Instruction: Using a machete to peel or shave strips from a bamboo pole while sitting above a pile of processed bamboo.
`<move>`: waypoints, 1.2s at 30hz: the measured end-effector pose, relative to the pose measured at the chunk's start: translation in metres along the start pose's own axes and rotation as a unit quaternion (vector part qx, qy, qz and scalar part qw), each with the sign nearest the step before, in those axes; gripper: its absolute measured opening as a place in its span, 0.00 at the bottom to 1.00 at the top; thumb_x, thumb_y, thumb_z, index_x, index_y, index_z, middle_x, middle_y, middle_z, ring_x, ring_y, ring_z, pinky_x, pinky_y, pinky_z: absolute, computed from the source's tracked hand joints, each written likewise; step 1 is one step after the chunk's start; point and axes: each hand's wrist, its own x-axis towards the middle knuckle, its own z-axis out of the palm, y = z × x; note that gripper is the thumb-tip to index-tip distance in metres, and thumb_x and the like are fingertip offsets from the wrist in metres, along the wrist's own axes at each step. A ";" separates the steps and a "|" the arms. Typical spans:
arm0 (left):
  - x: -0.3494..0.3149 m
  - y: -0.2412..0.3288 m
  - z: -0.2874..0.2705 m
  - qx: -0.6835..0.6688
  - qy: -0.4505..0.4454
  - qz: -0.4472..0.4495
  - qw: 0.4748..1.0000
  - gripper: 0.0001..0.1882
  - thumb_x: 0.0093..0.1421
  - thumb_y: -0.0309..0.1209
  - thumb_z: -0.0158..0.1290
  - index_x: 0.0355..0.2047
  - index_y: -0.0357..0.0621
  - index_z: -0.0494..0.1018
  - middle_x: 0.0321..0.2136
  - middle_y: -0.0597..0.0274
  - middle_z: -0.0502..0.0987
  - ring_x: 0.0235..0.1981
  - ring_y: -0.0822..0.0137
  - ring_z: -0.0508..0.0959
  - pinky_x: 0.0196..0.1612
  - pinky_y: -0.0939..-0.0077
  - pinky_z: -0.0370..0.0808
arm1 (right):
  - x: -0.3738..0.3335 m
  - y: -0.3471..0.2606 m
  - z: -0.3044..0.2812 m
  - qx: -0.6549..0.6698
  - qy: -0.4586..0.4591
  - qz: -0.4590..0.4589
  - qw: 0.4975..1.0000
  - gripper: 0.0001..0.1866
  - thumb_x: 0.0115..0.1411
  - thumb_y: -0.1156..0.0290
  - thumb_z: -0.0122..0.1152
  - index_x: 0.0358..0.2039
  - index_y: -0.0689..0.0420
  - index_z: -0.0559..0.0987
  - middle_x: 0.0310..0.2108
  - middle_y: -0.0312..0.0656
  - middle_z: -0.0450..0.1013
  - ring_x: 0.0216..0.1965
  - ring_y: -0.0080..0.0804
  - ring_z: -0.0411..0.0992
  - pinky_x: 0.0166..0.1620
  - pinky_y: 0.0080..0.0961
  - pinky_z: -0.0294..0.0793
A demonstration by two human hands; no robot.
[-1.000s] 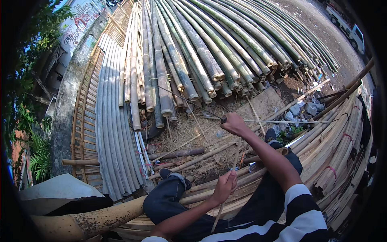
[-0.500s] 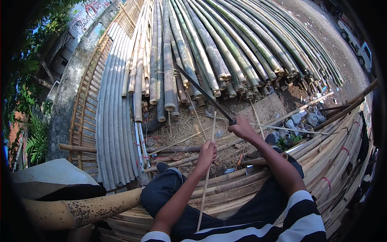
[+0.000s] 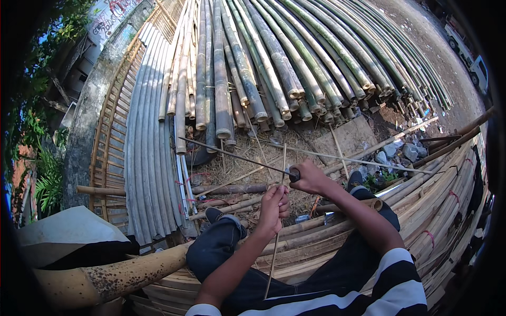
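a: how is the left hand (image 3: 273,209) gripping?
b: fingers curled together, clamped on a thin bamboo strip (image 3: 273,255) a little below its upper end. no gap shows inside that fist.

a: and the right hand (image 3: 308,179)?
b: also closed, wrapped round the dark handle of a knife (image 3: 237,157). it sits just beside the left hand, higher and to its right.

a: where does the strip lie, and which way does it point?
b: in front of the body, over the lap. its long axis runs away from the person, from the striped shirt (image 3: 337,303) up past the left fist, the far end leaning slightly right.

a: the blade?
b: long, narrow and seen nearly edge-on. it points left and a bit away, crossing the line of the strip just above the left fist. whether the two touch, i cannot tell.

a: what is around them?
b: below, legs in dark jeans (image 3: 217,246), spread apart. at lower left, a thick spotted bamboo pole (image 3: 132,274); to the right, split bamboo lengths (image 3: 421,224). beyond the hands, a big stack of bamboo poles (image 3: 279,58), cut ends facing the person, with grey corrugated sheets (image 3: 150,158) along its left side.
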 end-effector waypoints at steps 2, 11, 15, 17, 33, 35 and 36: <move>-0.011 -0.014 0.008 0.034 0.034 0.032 0.998 0.09 0.67 0.36 0.43 0.31 0.46 0.64 0.14 0.77 0.53 0.11 0.84 0.49 0.13 0.88 0.44 | 0.005 0.010 0.001 -0.058 0.044 -0.019 0.997 0.13 0.38 0.66 0.59 0.19 0.66 0.72 0.15 0.54 0.68 0.20 0.51 0.70 0.29 0.39 0.69; -0.012 -0.012 0.001 0.068 -0.017 -0.001 0.998 0.09 0.66 0.34 0.44 0.32 0.41 0.64 0.15 0.75 0.55 0.12 0.84 0.52 0.14 0.88 0.48 | 0.007 0.105 -0.034 0.279 0.221 0.282 0.891 0.09 0.42 0.71 0.56 0.13 0.59 0.67 0.10 0.37 0.62 0.10 0.26 0.61 0.15 0.27 0.61; -0.012 0.017 -0.003 0.008 -0.036 0.002 0.999 0.10 0.66 0.34 0.43 0.36 0.39 0.65 0.17 0.72 0.57 0.13 0.83 0.54 0.16 0.88 0.52 | 0.010 0.076 -0.044 0.399 0.226 0.257 0.851 0.08 0.43 0.72 0.55 0.15 0.56 0.65 0.10 0.32 0.57 0.09 0.20 0.55 0.14 0.22 0.56; -0.012 0.025 -0.005 -0.061 -0.089 -0.032 0.994 0.12 0.66 0.34 0.42 0.39 0.36 0.65 0.19 0.69 0.59 0.16 0.81 0.56 0.20 0.86 0.57 | 0.013 0.069 -0.045 0.420 0.214 0.244 0.848 0.07 0.44 0.72 0.54 0.16 0.56 0.65 0.11 0.32 0.58 0.09 0.20 0.55 0.14 0.22 0.55; -0.015 0.042 -0.004 -0.121 -0.123 -0.061 0.983 0.09 0.67 0.33 0.42 0.40 0.41 0.63 0.21 0.70 0.60 0.18 0.81 0.56 0.18 0.89 0.54 | 0.015 0.020 -0.025 0.352 0.139 0.174 0.909 0.09 0.43 0.76 0.58 0.14 0.58 0.67 0.10 0.34 0.64 0.08 0.21 0.62 0.12 0.19 0.58; -0.016 0.043 -0.002 -0.099 -0.112 -0.054 0.987 0.07 0.67 0.33 0.42 0.39 0.43 0.62 0.21 0.70 0.60 0.15 0.82 0.55 0.16 0.90 0.52 | 0.014 0.012 -0.025 0.325 0.137 0.166 0.921 0.09 0.43 0.75 0.59 0.15 0.59 0.67 0.10 0.35 0.64 0.08 0.21 0.62 0.12 0.20 0.58; -0.015 0.042 -0.002 -0.098 -0.113 -0.054 0.987 0.07 0.67 0.33 0.42 0.39 0.43 0.62 0.21 0.70 0.60 0.15 0.82 0.55 0.16 0.90 0.52 | 0.013 0.010 -0.024 0.325 0.138 0.166 0.921 0.09 0.43 0.75 0.59 0.15 0.59 0.67 0.10 0.35 0.64 0.08 0.21 0.62 0.12 0.20 0.58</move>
